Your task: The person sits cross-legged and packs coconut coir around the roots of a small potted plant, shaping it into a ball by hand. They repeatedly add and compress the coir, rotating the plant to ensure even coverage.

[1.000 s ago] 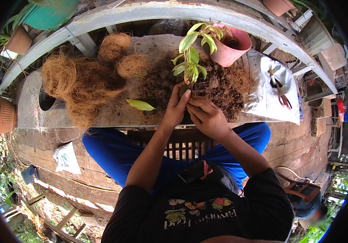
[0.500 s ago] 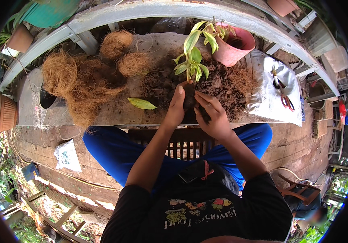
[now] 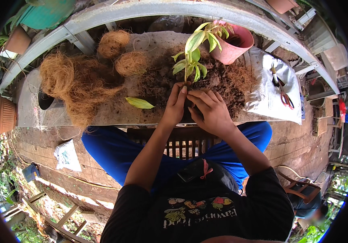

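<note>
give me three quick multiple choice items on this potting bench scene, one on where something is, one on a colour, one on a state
1. Where does the loose yellow-green leaf lie?
A. inside the pot
B. on the bench left of the hands
C. on the white bag

2. What colour is the pot behind the soil pile?
A. pink
B. black
C. blue

3. How is the small leafy plant standing?
A. lying flat on the bench
B. upright, with both hands at its base
C. hanging from the rail

Answers:
1 B, the leaf rests on the bench beside the left hand.
2 A, the pot's rim and wall are pink.
3 B, its stem rises straight from between the left hand and the right hand, over the soil pile.
</note>
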`<state>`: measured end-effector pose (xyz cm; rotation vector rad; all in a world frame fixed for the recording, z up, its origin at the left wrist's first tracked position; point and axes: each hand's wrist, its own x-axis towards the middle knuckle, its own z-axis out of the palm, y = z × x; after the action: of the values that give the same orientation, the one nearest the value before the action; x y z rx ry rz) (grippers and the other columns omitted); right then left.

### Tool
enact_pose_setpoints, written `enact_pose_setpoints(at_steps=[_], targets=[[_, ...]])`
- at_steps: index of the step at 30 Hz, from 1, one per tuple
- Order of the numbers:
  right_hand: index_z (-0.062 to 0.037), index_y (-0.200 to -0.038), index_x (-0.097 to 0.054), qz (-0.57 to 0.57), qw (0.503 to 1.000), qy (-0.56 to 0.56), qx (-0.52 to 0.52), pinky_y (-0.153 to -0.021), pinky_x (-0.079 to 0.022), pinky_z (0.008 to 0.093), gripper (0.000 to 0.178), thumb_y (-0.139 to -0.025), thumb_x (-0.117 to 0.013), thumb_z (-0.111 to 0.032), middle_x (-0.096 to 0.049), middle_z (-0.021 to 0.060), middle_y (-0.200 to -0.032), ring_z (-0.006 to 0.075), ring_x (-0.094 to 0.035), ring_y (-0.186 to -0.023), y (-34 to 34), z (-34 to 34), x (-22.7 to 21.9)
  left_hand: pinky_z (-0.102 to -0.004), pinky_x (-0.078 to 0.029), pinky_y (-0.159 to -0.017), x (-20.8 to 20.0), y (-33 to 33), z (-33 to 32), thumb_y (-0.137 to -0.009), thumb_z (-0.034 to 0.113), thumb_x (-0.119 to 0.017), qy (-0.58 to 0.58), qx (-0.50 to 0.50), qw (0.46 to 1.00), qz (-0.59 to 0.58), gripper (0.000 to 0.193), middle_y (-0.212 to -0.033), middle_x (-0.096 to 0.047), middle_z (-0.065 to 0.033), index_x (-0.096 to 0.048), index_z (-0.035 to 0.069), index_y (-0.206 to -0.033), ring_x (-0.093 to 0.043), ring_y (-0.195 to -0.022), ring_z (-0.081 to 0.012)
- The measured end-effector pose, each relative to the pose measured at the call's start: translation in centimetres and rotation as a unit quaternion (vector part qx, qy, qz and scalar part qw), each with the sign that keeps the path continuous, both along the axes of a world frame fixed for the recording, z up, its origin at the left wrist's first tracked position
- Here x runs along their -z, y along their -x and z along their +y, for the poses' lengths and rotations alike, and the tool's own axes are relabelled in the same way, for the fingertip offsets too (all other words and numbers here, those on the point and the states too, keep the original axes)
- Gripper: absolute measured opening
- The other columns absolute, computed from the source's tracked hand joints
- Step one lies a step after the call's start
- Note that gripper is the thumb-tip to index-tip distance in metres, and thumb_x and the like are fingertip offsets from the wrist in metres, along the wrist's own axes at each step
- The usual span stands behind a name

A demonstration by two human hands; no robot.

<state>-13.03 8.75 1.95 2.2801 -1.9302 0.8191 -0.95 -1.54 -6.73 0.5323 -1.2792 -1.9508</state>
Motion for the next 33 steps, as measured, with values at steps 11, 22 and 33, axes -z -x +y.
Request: enact_pose_setpoints(at_steps=[11,22,33], targets=[[-0.0033,-0.127,-0.065,0.01,0.999,0.018,0.046,-0.096,-0.046,0.0428,0.047,-0.081,-0.071,-0.013,-0.057,0.0071,-0.139,0.0264,-0.057,-0.119,-1.7,1.0,2.2,-0.0287,-0.049,-0.087,0.8,-0.1,-0.2,-0.11,0.028,-0.044,-0.075,0.009,0.996,0.044,0.033,-0.11,-0.061,-0.0057,-0.046,0.008,-0.137,-0.058,-0.099,-0.0129],[-0.002,-0.144,-0.049,0.001,0.998,-0.007,0.055,-0.101,-0.043,0.047,0.067,-0.081,-0.069,-0.011,-0.046,0.0158,-0.145,0.0338,-0.049,-0.127,-2.6,1.5,3.5,-0.0322,-0.05,-0.092,1.1,0.3,-0.4,-0.11,0.03,-0.044,-0.023,-0.02,0.999,0.033,0.041,-0.114,-0.06,-0.0078,-0.036,0.014,-0.147,-0.058,-0.104,-0.0138],[0.0108,-0.153,-0.02,-0.093,0.995,0.012,0.046,-0.103,-0.039,0.0493,0.086,-0.083,-0.067,-0.009,-0.051,0.0206,-0.142,0.0376,-0.049,-0.125,-2.6,2.3,4.0,-0.031,-0.05,-0.095,0.6,-0.3,0.5,-0.107,0.012,-0.044,0.013,-0.016,1.0,0.023,0.059,-0.13,-0.053,-0.0093,-0.016,0.017,-0.16,-0.057,-0.111,-0.0152]])
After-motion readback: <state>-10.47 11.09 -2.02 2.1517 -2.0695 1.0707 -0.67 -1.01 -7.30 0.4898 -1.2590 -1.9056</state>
